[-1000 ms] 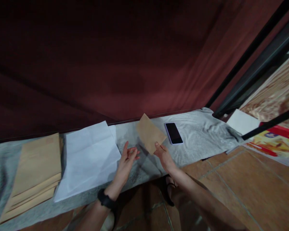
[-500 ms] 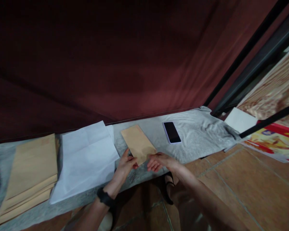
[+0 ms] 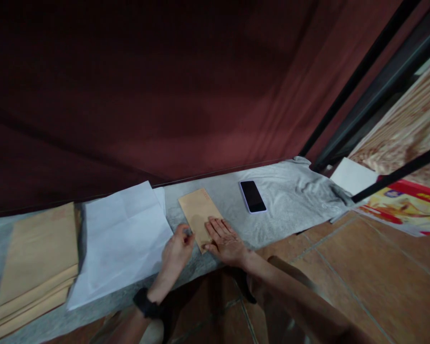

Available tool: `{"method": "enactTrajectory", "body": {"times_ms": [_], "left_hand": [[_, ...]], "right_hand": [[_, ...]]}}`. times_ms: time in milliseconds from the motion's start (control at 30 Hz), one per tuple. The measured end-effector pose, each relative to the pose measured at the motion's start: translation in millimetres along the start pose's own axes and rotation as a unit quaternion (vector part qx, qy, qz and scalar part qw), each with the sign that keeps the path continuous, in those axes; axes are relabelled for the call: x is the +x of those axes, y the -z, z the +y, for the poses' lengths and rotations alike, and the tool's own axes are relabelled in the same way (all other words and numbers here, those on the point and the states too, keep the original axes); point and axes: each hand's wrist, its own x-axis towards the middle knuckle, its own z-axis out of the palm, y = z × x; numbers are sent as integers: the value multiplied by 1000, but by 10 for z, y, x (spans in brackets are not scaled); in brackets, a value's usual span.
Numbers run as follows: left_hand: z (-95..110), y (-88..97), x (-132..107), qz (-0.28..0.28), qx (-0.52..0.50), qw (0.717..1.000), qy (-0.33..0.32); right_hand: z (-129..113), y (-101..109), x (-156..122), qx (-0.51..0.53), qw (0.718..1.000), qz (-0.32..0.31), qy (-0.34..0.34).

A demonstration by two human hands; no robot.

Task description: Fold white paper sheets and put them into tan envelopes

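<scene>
A small brown envelope (image 3: 197, 213) lies flat on the grey cloth (image 3: 290, 200) in the middle of the view. My right hand (image 3: 225, 241) rests palm down on the envelope's near end, fingers stretched flat. My left hand (image 3: 176, 251), with a black band at the wrist, has its fingers curled at the envelope's near left corner, thumb touching the edge. Whether it pinches the corner is unclear.
White paper sheets (image 3: 120, 239) lie left of the envelope, and a stack of large brown envelopes (image 3: 36, 260) lies at the far left. A dark phone (image 3: 252, 196) lies to the right. A white sheet (image 3: 353, 176) and coloured printed paper (image 3: 404, 210) sit at the far right. Tiled floor below, dark red curtain behind.
The small envelope was held up in my right hand, then laid flat on the cloth. My right hand now presses flat on it and my left hand has come to its corner.
</scene>
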Motion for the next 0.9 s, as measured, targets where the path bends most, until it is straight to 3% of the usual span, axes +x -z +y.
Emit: {"method": "enactTrajectory", "body": {"times_ms": [100,200,300,433,700,900], "left_hand": [[2,-36,33,39,93,985,-138],[9,-192,116,-15,113,959,-260],[-12,-357,271,-51,164,937,-303],[6,-450,588,-43,226,922,-312],[215,-471,1265,-4,294,923,-248],[254,-439,1386,7,298,924,-237]], "right_hand": [[6,-33,3,-13,1000,11,0],[6,-78,16,-19,1000,16,-4],[9,-145,22,-22,1000,16,-3],[16,-155,37,-19,1000,0,-9],[-20,-23,58,-3,1000,-13,-6],[94,10,83,19,1000,-15,13]]}}
